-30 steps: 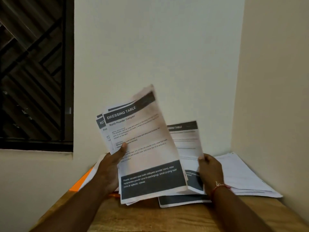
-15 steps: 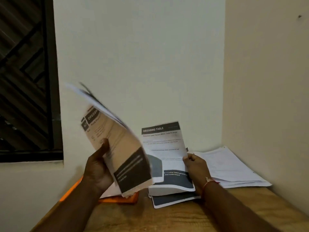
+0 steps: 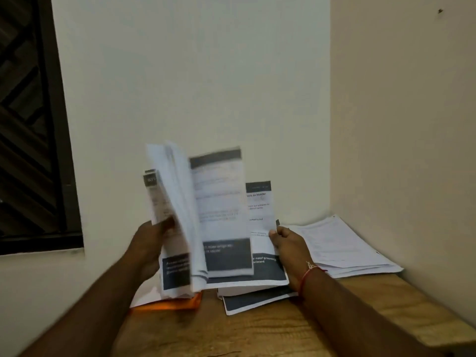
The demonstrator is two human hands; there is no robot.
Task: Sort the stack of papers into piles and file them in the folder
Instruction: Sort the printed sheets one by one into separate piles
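Both hands busy with papers

The left hand (image 3: pixel 152 243) grips a fanned bundle (image 3: pixel 177 228) upright, thumb on the front; the right hand (image 3: pixel 288 243) pinches the right edge of a thicker stack (image 3: pixel 260 228) propped on the worktop (image 3: pixel 257 336). A blurry sheet (image 3: pixel 221 215) hangs between them. The orange folder (image 3: pixel 175 304) lies flat under the bundle, another pile (image 3: pixel 345 248) by the right wall (image 3: pixel 399 124).
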